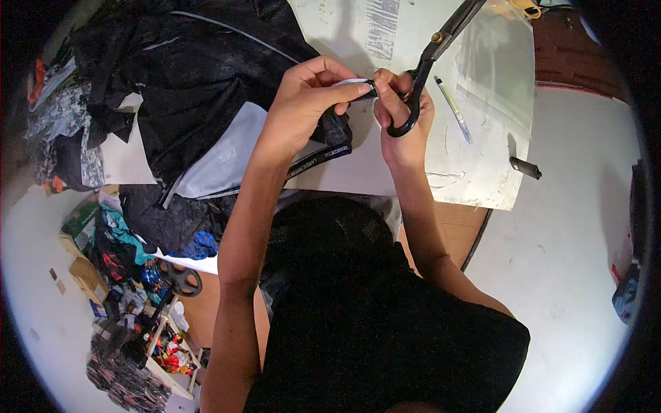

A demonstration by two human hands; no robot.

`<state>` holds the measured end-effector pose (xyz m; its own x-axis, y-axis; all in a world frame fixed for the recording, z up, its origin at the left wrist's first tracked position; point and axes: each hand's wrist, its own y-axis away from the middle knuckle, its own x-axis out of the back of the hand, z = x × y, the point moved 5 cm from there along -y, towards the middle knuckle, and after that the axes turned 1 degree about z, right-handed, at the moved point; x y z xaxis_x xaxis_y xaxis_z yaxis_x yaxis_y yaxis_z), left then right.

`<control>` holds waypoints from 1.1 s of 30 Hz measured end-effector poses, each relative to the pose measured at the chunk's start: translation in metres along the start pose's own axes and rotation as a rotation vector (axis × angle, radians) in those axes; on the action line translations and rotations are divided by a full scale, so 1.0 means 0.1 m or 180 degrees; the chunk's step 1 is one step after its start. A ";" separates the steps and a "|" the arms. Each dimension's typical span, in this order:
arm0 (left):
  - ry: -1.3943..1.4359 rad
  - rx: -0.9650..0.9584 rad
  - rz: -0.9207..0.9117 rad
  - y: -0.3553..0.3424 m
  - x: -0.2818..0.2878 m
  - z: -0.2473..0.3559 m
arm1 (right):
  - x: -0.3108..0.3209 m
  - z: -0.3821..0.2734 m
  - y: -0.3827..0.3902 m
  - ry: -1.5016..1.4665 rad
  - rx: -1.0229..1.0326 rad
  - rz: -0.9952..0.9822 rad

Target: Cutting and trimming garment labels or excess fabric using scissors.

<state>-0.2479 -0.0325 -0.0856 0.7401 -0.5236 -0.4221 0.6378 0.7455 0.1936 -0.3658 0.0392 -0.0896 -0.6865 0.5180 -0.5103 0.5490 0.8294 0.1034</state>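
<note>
My left hand (303,103) pinches the edge of a dark fabric piece with a white-and-black band (362,91), its thumb lying along the band. My right hand (406,124) holds black scissors (432,51) by a handle, blades angled up and to the right, while its fingertips meet the band beside my left fingers. The band runs down to a printed dark strip (323,154) along a black garment (179,82) with a white panel (220,144), spread over the left of the white table (454,186). A slim pen (452,108) lies right of the scissors.
A clear plastic sheet (492,76) covers the back right, with a small black object (525,166) at the table's right edge. At the lower left are piled colourful fabrics (110,241), a wooden crate (171,372) and dark scissors handles (184,279). A white board (551,275) stands at the right.
</note>
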 end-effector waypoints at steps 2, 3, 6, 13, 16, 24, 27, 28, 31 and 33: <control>-0.0095 -0.0031 -0.0045 -0.01 0.00 0.04 | 0.02 -0.01 0.01 0.0128 0.0031 0.0031; -0.0212 -0.0054 -0.0053 -0.01 0.00 0.07 | 0.03 -0.03 0.02 0.0259 0.0065 0.0060; -0.0332 -0.0181 -0.0015 -0.04 0.06 0.16 | 0.10 -0.05 0.08 0.0445 -0.0217 -0.0001; -0.0478 -0.0512 0.0115 -0.11 0.12 0.47 | 0.39 0.10 0.52 0.0746 -0.0871 -0.1117; -0.0465 -0.0622 0.0102 -0.14 0.17 0.54 | 0.41 0.12 0.70 0.0743 -0.1104 -0.1426; -0.0852 -0.0568 0.0124 -0.10 0.14 0.63 | 0.45 0.05 0.76 0.1169 -0.1232 -0.1751; -0.0872 -0.0527 0.0082 -0.09 0.13 0.64 | 0.43 0.00 0.74 0.1204 -0.1265 -0.1629; -0.0873 -0.0530 0.0082 -0.09 0.13 0.64 | 0.45 0.01 0.73 0.1205 -0.1262 -0.1630; -0.0962 -0.0509 0.0078 -0.09 0.13 0.65 | 0.48 0.00 0.73 0.1218 -0.1218 -0.1622; -0.0918 -0.0513 0.0057 -0.08 0.13 0.66 | 0.46 -0.02 0.72 0.1152 -0.1157 -0.1498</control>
<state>-0.2295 -0.0722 -0.0342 0.7955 -0.5878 -0.1473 0.5991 0.7993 0.0464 -0.3587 0.1233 -0.1038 -0.9628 0.0710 -0.2609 0.0029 0.9676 0.2525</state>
